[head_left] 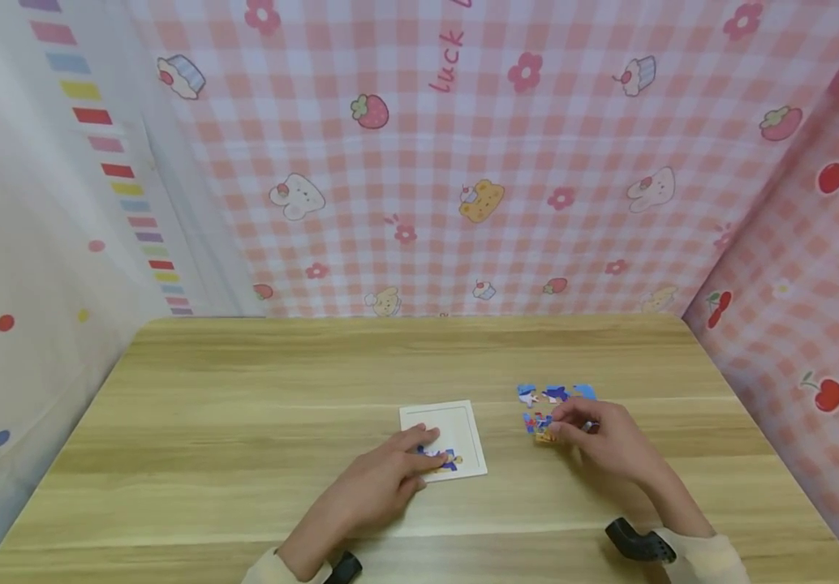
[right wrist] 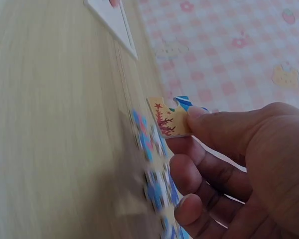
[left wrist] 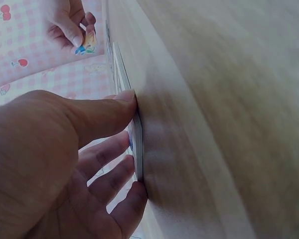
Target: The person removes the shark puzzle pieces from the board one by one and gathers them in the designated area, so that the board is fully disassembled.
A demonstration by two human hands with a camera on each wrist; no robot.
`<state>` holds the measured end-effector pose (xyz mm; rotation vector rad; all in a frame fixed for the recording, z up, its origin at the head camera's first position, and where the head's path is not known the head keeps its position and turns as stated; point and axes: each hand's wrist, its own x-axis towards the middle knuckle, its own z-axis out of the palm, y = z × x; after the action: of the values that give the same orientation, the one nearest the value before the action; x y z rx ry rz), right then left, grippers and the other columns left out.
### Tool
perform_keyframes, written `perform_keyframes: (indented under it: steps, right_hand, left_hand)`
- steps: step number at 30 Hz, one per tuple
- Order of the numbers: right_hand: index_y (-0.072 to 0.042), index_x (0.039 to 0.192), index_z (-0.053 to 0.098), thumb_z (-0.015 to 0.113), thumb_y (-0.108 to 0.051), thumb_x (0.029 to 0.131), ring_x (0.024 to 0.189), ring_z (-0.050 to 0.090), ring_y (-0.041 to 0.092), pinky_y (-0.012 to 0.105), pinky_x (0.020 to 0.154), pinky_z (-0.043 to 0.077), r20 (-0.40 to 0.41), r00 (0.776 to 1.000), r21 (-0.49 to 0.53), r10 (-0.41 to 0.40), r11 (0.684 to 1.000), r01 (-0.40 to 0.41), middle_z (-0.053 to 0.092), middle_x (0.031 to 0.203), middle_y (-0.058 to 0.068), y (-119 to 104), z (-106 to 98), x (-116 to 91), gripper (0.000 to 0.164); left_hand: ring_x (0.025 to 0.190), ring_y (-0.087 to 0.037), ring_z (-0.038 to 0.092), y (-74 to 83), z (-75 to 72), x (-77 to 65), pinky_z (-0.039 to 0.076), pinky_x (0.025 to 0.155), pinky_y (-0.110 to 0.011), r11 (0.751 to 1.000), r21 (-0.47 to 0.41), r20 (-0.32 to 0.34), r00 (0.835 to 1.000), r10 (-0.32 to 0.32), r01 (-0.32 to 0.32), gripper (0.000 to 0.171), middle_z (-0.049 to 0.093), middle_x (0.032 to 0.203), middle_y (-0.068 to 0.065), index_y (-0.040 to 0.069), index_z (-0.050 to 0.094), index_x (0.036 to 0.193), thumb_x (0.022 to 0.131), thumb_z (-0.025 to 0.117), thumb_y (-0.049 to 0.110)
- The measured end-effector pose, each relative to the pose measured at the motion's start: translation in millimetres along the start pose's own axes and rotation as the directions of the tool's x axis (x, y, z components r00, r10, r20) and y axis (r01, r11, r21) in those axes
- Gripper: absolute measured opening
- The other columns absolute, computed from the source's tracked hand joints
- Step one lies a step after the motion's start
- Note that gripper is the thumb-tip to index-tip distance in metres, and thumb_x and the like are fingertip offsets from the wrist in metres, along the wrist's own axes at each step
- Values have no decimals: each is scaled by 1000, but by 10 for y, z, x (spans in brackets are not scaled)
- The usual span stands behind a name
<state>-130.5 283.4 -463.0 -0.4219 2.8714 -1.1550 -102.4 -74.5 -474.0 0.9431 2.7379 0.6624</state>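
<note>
My right hand [head_left: 605, 438] pinches a jigsaw puzzle piece [right wrist: 172, 119] between thumb and fingers; it is sandy yellow with red coral and a blue corner. Loose blue puzzle pieces [head_left: 555, 394] lie beside and partly under that hand. Nearer the middle of the table lies a white square puzzle board [head_left: 463, 422] with a thin inner outline. Across its left part rests my left hand [head_left: 383, 480], fingers spread, touching the surface and edge. Joined-looking puzzle pieces [head_left: 452, 461] along the board's near side are partly hidden by those fingers.
The wooden table [head_left: 244, 405] runs back to a pink checked cloth [head_left: 434, 162]. Another checked cloth [head_left: 814, 324] hangs along the right side, and a dotted white curtain [head_left: 40, 284] along the left. Black wrist devices [head_left: 638, 542] sit near both cuffs.
</note>
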Motion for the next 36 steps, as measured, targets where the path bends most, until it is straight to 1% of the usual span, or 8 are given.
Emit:
perform_keyframes:
  steps: [3, 11, 14, 19, 24, 29, 31, 36]
  right_hand:
    - [-19, 96, 73, 74, -22, 96, 71, 59, 4, 21, 61, 51, -9, 1000, -8, 17, 1000, -18, 70, 81, -7, 90, -77, -44, 4]
    - [-16, 93, 74, 74, -21, 95, 70, 59, 2, 22, 61, 51, -28, 998, -34, 49, 998, -50, 70, 79, -7, 285, -282, -176, 5]
    - [-17, 93, 74, 74, -21, 95, 71, 59, 2, 21, 63, 51, -23, 998, -51, 62, 997, -63, 70, 80, -6, 326, -341, -218, 5]
    - [-18, 94, 74, 73, -23, 96, 74, 58, 1, 20, 65, 50, -3, 995, -80, 101, 992, -101, 69, 82, -6, 384, -415, -266, 5]
    - [-16, 93, 74, 73, -21, 96, 74, 57, -1, 20, 67, 50, -2, 995, -137, 97, 986, -97, 69, 81, -7, 450, -433, -294, 6]
    - [-19, 90, 74, 74, -21, 95, 74, 53, -1, 20, 66, 47, -22, 994, -206, 105, 973, -107, 66, 80, -8, 498, -400, -316, 5]
    - [-21, 90, 74, 75, -21, 95, 74, 52, -1, 20, 66, 46, -28, 994, -212, 109, 971, -112, 65, 80, -9, 510, -381, -322, 4]
    - [-20, 89, 73, 75, -20, 94, 71, 51, -1, 19, 64, 45, -41, 995, -184, 93, 978, -99, 63, 77, -8, 526, -348, -329, 5]
  left_hand:
    - [152, -23, 40, -10, 13, -5, 44, 118, -49, 1000, -5, -8, 1000, 2, -2, 42, 45, 161, 0, 24, 64, 141, 100, 66, 15]
    - [154, -21, 36, -23, 25, 11, 43, 119, -47, 1000, -13, 17, 1000, -21, 22, 42, 42, 163, 3, 26, 62, 143, 101, 64, 18]
    - [154, -21, 36, -26, 25, 15, 42, 120, -47, 1000, -14, 17, 1000, -23, 23, 42, 42, 163, 3, 25, 62, 143, 101, 64, 18]
    - [153, -22, 37, -25, 16, 9, 43, 118, -49, 1000, -18, 0, 1000, -6, 6, 42, 43, 162, 1, 24, 63, 142, 101, 64, 17]
    - [153, -22, 37, -25, 14, 1, 45, 117, -50, 1000, -20, -4, 1000, -5, 5, 43, 43, 162, 2, 25, 62, 143, 101, 64, 17]
    - [153, -22, 37, -31, 23, 7, 46, 116, -50, 1000, -27, -5, 1000, -6, 6, 43, 43, 162, 2, 25, 63, 142, 100, 65, 16]
    - [153, -22, 38, -34, 26, 8, 46, 115, -51, 1000, -29, -5, 1000, -5, 5, 43, 44, 162, 2, 24, 63, 142, 100, 65, 16]
    - [154, -21, 35, -35, 31, 10, 45, 117, -50, 999, -33, 13, 1000, -19, 19, 43, 42, 163, 3, 25, 62, 143, 101, 64, 17]
